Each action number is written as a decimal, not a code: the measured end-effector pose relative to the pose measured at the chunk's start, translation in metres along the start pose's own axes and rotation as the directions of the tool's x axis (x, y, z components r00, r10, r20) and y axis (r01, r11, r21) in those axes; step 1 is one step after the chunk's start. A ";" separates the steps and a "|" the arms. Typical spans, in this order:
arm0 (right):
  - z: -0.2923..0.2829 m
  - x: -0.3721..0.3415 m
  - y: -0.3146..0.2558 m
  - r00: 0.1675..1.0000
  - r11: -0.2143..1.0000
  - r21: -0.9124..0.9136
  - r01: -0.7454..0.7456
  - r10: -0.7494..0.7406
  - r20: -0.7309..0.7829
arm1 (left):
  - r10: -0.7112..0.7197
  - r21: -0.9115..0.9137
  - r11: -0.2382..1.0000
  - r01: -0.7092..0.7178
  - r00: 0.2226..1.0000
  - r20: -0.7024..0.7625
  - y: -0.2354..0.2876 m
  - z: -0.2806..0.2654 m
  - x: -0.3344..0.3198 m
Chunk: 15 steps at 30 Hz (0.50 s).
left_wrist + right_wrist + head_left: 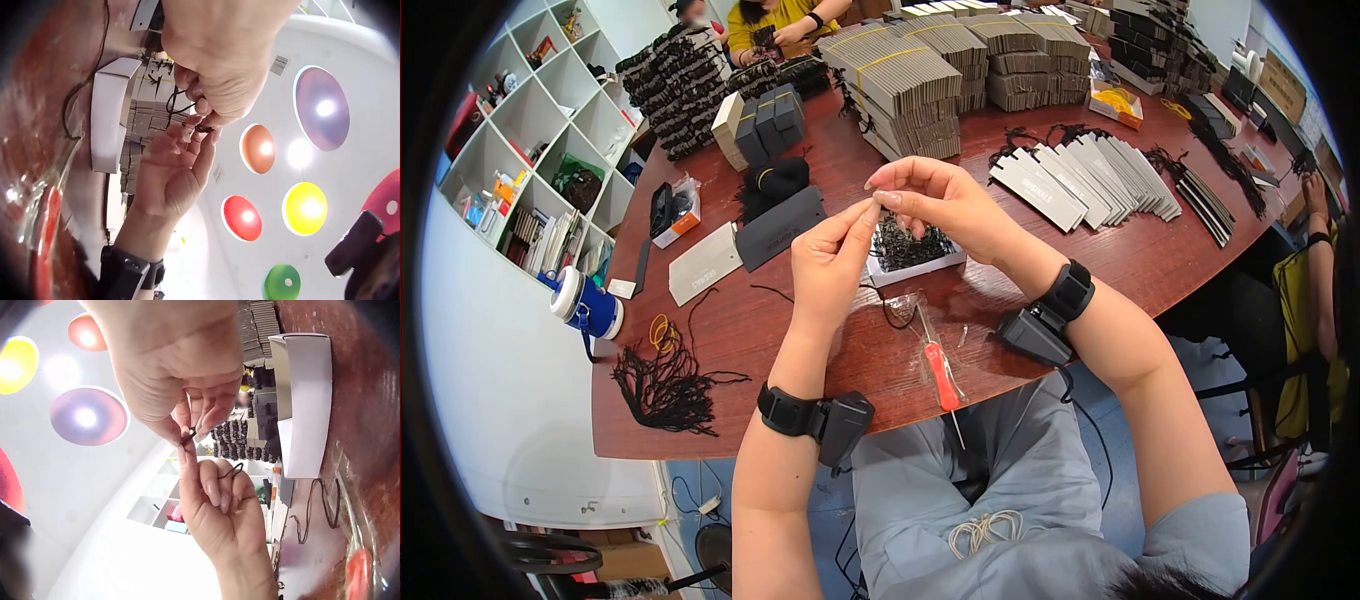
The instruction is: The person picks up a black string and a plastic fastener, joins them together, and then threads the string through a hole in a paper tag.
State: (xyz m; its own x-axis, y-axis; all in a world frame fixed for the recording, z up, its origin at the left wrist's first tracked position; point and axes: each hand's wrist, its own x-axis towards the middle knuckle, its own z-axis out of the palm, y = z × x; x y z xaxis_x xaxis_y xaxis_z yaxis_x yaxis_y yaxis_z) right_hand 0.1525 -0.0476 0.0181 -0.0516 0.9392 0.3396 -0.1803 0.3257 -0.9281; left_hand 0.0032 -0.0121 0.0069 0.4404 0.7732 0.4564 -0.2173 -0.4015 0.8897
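Pinching a thin black cord (235,469) together, the left hand (830,262) and right hand (950,205) meet above the table (1120,262), each grip closed at the fingertips, near a white box (917,271) of small black pieces (908,245); a red-handled tool (941,375) lies nearer the person.

On the red-brown desk (1010,290), stacks of grey cards (900,85), fanned cards (1090,180), a white box (915,270), black cords (665,390) and a red-handled tool (941,375) are laid; a jug (587,303) is set at its edge.
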 end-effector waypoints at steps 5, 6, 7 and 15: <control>0.000 0.000 -0.001 1.000 1.000 -0.011 0.016 -0.015 0.007 | -0.077 -0.144 0.987 0.078 0.997 0.009 0.003 0.000 0.000; 0.000 0.000 -0.002 1.000 0.999 -0.026 0.030 -0.030 0.010 | -0.083 -0.159 0.984 0.083 0.997 0.004 0.002 0.000 0.000; 0.000 0.000 -0.001 1.000 0.999 -0.026 0.030 -0.030 0.009 | -0.090 -0.174 0.981 0.088 0.996 -0.002 0.001 0.000 0.001; -0.004 0.001 0.000 0.990 0.951 0.280 -0.130 0.141 -0.019 | -0.051 -0.205 0.977 0.055 0.998 0.022 0.001 -0.004 0.001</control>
State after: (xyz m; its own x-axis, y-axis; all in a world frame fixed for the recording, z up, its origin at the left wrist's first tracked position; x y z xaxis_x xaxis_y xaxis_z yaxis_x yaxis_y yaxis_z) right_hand 0.1561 -0.0461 0.0177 -0.0574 0.9777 0.2019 -0.4400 0.1567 -0.8842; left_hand 0.0000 -0.0098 0.0087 0.4702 0.7817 0.4098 -0.3668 -0.2492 0.8963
